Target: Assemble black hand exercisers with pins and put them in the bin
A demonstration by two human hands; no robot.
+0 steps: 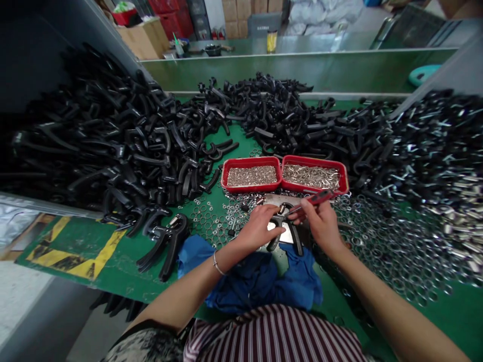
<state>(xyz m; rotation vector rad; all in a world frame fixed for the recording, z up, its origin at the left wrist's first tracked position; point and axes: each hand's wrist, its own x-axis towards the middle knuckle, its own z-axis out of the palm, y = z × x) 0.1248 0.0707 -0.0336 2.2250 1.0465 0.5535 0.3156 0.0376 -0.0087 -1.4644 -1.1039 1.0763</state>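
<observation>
My left hand (260, 224) is closed on a black spring clamp (295, 236), whose two handles point toward me. The clamp rests over a bright metal plate (286, 232). From the right, my right hand (324, 226) grips a slim red-handled tool (319, 197), slanted with its lower end at the clamp's head. Fingers hide that end, so its exact kind does not show. Just beyond my hands are two red trays, the left one (252, 189) holding tiny metal parts and the right one (341, 176) small pins. A blue cloth (256, 281) lies in front of me.
Black clamp parts are heaped at left (124, 136) and across the back (275, 105). Loose metal rings (396, 246) spread to the right, beside piled bolts (437, 130). Several clamps (169, 246) lie left of the cloth, near yellow-black tape (71, 261).
</observation>
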